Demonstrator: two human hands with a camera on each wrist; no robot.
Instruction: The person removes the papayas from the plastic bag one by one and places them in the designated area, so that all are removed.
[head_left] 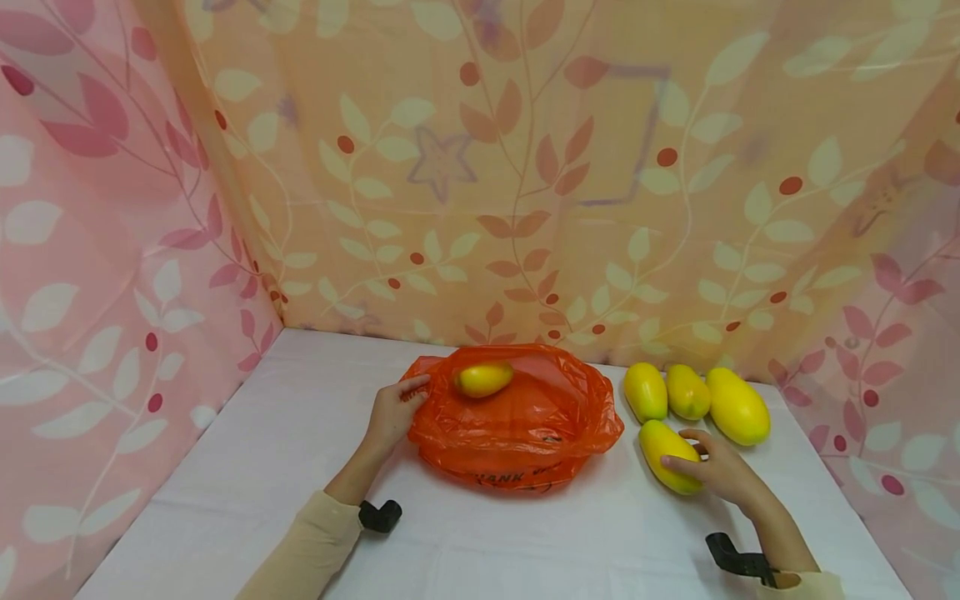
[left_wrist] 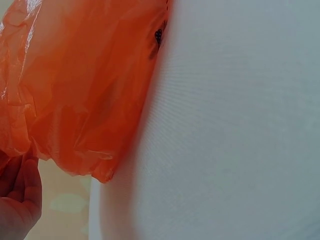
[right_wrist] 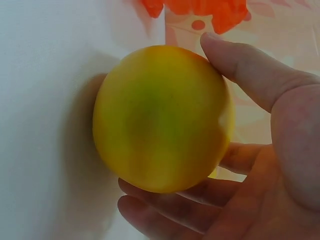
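Note:
A red-orange plastic bag (head_left: 517, 462) lies on the table with its mouth spread, and one yellow mango (head_left: 483, 379) rests inside near its back left. My left hand (head_left: 393, 412) pinches the bag's left rim; in the left wrist view the fingers of that hand (left_wrist: 20, 195) hold the edge of the bag (left_wrist: 85, 90). On the right, my right hand (head_left: 716, 467) curls round a mango (head_left: 663, 454) at the table surface. The right wrist view shows this mango (right_wrist: 160, 120) end-on, between the thumb and fingers of the hand (right_wrist: 260, 190).
Behind the held mango stand three more, a left one (head_left: 645, 392), a middle one (head_left: 687, 392) and a larger right one (head_left: 738, 407). White cloth covers the table (head_left: 465, 542). Patterned curtains (head_left: 525, 167) rise at the back and both sides.

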